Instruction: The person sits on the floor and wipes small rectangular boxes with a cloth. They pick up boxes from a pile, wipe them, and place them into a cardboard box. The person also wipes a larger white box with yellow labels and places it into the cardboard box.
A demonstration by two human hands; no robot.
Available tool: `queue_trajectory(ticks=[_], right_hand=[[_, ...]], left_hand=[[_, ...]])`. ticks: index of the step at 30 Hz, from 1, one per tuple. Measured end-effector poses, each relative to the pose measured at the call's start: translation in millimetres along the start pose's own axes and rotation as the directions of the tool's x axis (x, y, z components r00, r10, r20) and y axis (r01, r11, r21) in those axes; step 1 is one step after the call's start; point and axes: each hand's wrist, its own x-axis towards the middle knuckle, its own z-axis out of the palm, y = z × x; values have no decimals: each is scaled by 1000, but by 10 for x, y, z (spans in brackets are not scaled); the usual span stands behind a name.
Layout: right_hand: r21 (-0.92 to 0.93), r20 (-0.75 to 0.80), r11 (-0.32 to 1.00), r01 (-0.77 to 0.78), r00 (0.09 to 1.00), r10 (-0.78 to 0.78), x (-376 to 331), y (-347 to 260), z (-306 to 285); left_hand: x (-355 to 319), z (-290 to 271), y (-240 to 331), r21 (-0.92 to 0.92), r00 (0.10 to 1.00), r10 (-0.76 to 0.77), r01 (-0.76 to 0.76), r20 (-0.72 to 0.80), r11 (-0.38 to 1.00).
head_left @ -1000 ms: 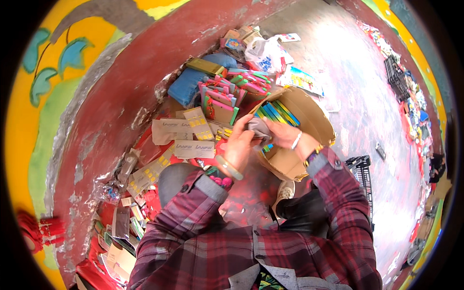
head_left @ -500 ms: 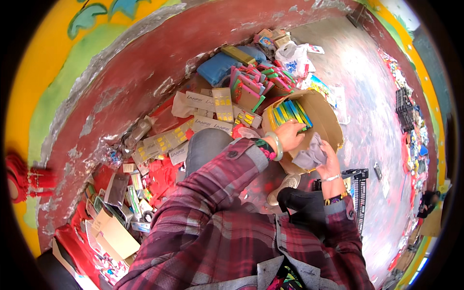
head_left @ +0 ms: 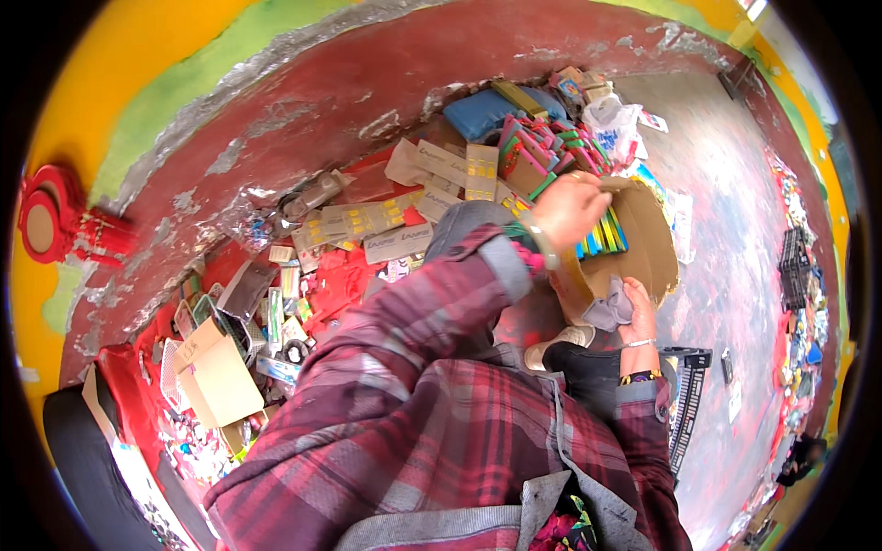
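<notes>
My left hand [head_left: 568,213] is raised over the left rim of a round brown cardboard box [head_left: 650,209]. Its fingers bend to the right and are partly blurred; whether they hold anything is unclear. Thin books or packets [head_left: 606,236] with yellow, blue and green edges stand in a row inside the box, partly behind that hand. At the near side of the box, my right hand [head_left: 640,314] is closed on a crumpled grey cloth [head_left: 609,309]. The cloth hangs by the box's near wall.
Beyond the box lie a pile of pink and green items [head_left: 542,151], a blue package [head_left: 480,114] and a white plastic bag [head_left: 610,121]. Flattened printed cartons [head_left: 397,242] spread to the left. A black crate [head_left: 691,386] stands at my right, an opened carton [head_left: 219,376] at lower left.
My left hand has lifted up from the books in the box to above its left rim. My right hand, still with the cloth, sits slightly lower. The whole view has shifted.
</notes>
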Motion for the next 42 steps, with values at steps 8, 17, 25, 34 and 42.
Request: queue_trajectory(ticks=[8,17,25,34,42], right_hand=[[-173,217,985,14,976,25,135,103,179],[-242,151,956,-166,967,206,161,261,272],[-170,25,967,-187,981,194,192,293,309],[-119,38,948,-294,953,300,293,279,422],[-168,10,918,-360,930,367,324,217,484]], left_hand=[[-1243,-2005,-1138,415,878,-418,479,-234,774],[-3994,-2043,-2626,975,-9,-999,222,33,30],[-3189,-1767,-2993,924,130,-991,377,20,68],[-1151,-1121,-3875,524,661,-750,642,-10,559],[266,-319,-3969,783,825,-558,287,91,552]])
